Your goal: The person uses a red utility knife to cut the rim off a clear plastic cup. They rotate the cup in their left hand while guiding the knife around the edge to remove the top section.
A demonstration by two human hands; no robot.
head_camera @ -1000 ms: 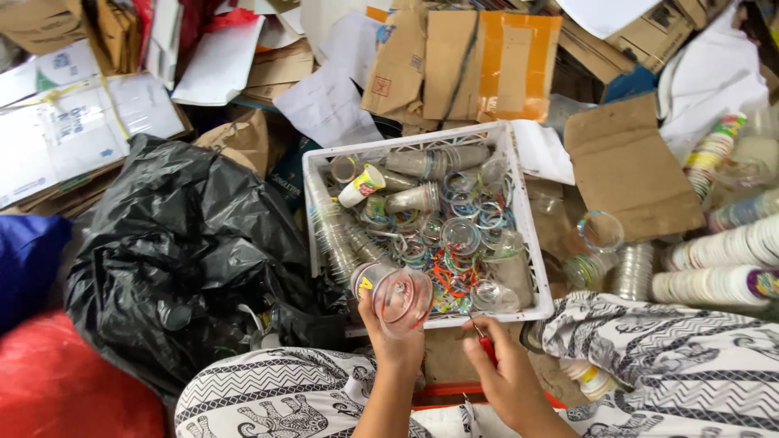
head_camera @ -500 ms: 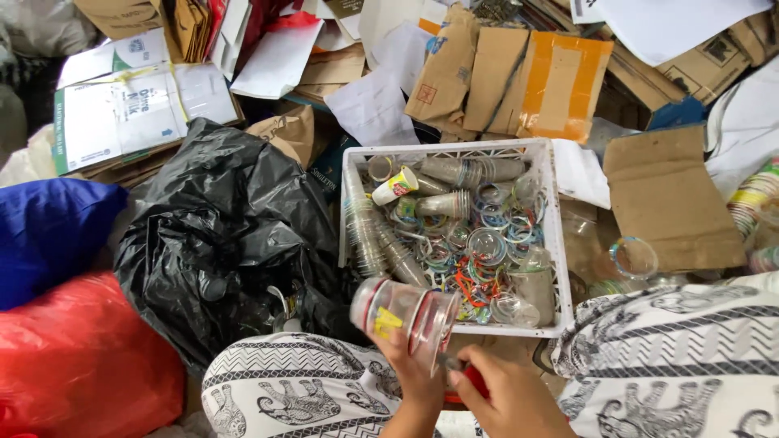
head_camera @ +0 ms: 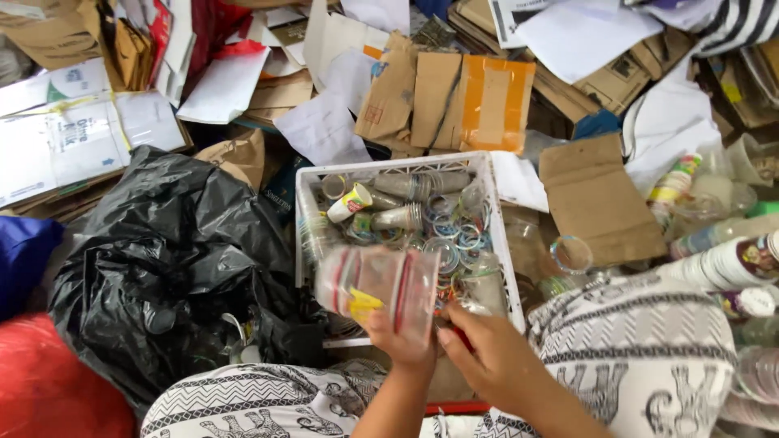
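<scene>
A seated person's left hand (head_camera: 399,337) closed around a stack of clear plastic cups (head_camera: 378,288), tilting it sideways over a white crate (head_camera: 497,235), apparently to get at its base; the right hand (head_camera: 495,365) pinched something red, mostly hidden, just beside it. The crate held nested clear cups, loose coloured rings and a paper cup (head_camera: 349,203). A black bin bag (head_camera: 170,259) slumped alongside

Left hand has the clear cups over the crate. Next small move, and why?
Probably pull one cup off the stack with the right hand. The left hand holds a blurred clear plastic cup stack sideways above the white crate, which already holds loose cups and rings, and the right hand sits at the stack's open end.
</scene>
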